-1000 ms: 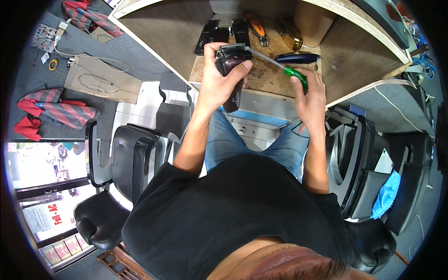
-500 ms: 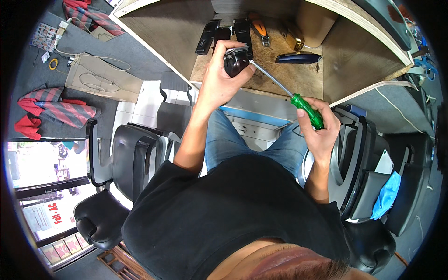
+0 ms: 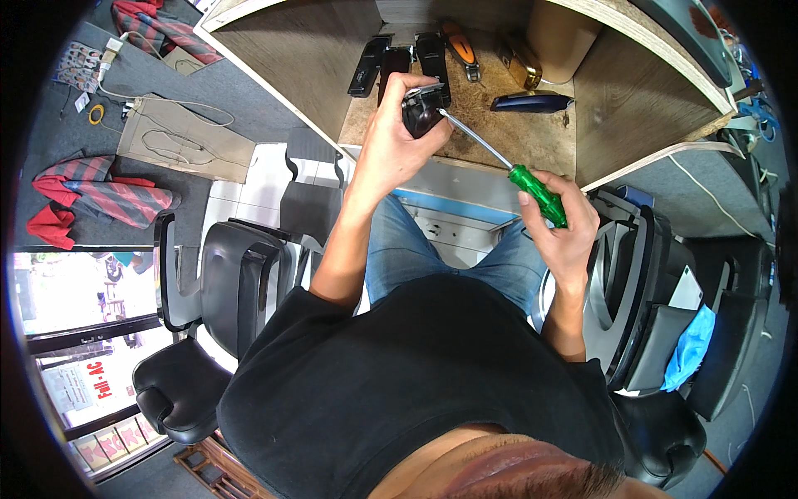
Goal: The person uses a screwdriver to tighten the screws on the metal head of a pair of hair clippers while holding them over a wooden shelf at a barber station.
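Observation:
A dark hair clipper (image 3: 420, 115) is gripped in my left hand (image 3: 392, 141), its metal blade end turned up and thumb along its side. My right hand (image 3: 566, 223) is closed around the green handle of a screwdriver (image 3: 539, 195). The long metal shaft slants up and left, and its tip meets the clipper's side near the blade, close to my left thumb. Whether the tip sits in a screw is too small to tell. Both hands are in front of the wooden shelf compartment (image 3: 474, 154).
Several other clippers lie in the compartment: black ones (image 3: 368, 68), an orange-and-black one (image 3: 462, 51), a gold one (image 3: 521, 62) and a dark blue one (image 3: 532, 102). Black salon chairs (image 3: 237, 274) stand to the left, more seats at right. A striped cloth (image 3: 104, 195) lies far left.
My right hand and the screwdriver handle have shifted slightly left and up. The tip has moved a little down along the clipper, which my left hand still holds, nearly unmoved.

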Tool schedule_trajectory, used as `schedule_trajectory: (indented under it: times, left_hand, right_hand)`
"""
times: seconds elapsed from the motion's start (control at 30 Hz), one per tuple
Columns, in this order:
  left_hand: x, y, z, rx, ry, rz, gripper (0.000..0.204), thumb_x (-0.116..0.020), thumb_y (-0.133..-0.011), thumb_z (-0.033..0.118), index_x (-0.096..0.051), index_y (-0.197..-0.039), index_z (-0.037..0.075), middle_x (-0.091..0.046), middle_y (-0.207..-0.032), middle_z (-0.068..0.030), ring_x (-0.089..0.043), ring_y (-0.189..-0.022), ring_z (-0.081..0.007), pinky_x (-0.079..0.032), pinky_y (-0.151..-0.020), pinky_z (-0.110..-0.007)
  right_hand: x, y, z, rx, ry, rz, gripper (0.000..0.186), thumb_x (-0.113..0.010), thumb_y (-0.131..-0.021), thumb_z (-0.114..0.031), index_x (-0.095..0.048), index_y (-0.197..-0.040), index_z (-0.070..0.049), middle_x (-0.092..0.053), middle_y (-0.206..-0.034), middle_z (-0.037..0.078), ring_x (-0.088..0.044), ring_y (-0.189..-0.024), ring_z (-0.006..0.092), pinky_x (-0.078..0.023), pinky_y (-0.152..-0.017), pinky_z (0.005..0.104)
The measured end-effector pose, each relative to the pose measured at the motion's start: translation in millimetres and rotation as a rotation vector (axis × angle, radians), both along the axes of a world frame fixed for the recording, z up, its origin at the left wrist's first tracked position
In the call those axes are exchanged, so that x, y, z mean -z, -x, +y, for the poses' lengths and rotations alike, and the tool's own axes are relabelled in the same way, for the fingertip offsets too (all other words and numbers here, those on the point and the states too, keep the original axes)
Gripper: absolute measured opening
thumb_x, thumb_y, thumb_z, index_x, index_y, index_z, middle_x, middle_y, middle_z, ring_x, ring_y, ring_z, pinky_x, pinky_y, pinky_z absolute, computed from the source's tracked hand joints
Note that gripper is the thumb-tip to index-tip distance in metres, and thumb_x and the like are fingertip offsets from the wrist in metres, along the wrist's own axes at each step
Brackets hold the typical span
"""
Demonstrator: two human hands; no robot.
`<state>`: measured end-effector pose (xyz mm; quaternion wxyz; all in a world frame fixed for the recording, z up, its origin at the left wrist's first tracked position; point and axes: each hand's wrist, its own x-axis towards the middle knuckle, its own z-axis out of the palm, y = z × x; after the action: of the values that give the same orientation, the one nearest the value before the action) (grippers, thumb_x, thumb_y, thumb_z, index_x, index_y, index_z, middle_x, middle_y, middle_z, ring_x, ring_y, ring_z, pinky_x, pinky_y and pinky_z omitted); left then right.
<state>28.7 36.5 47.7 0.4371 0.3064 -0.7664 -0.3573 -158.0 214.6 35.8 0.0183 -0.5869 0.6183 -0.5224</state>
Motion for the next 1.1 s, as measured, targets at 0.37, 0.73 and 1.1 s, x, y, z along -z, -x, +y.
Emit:
schedule_trajectory:
  times: [0.37, 0.73, 1.1]
  left_hand:
    - [-5, -4, -2, -0.009, 0.025, -0.113, 0.046, -0.078, -0.083, 0.007, -0.057, -0.124, 0.004, -0.072, -0.097, -0.0155, -0.073, -0.089, -0.0253, -0.056, -0.081, -0.036]
    - [-4, 2, 3, 0.047, 0.026, -0.178, 0.046, -0.078, -0.083, 0.008, -0.058, -0.124, 0.004, -0.074, -0.104, -0.0146, -0.073, -0.095, -0.0202, -0.055, -0.085, -0.034]
    - [-4, 1, 2, 0.105, -0.035, -0.231, 0.048, -0.077, -0.082, 0.006, -0.059, -0.126, 0.003, -0.074, -0.103, -0.0158, -0.073, -0.095, -0.0229, -0.055, -0.086, -0.035]
  right_hand:
    - [4, -3, 1, -0.024, -0.059, -0.053, 0.021, -0.077, -0.091, -0.007, -0.071, -0.110, 0.002, -0.072, -0.083, 0.013, -0.070, -0.074, 0.0213, -0.053, -0.067, 0.0312]
    - [14, -14, 5, 0.005, -0.250, -0.089, 0.027, -0.074, -0.097, -0.017, -0.069, -0.119, -0.002, -0.076, -0.088, 0.014, -0.075, -0.072, 0.0280, -0.055, -0.064, 0.0336]
    - [17, -15, 3, 0.026, -0.075, 0.112, 0.025, -0.080, -0.092, -0.019, -0.073, -0.113, -0.006, -0.069, -0.076, 0.008, -0.068, -0.062, 0.0195, -0.051, -0.054, 0.0302]
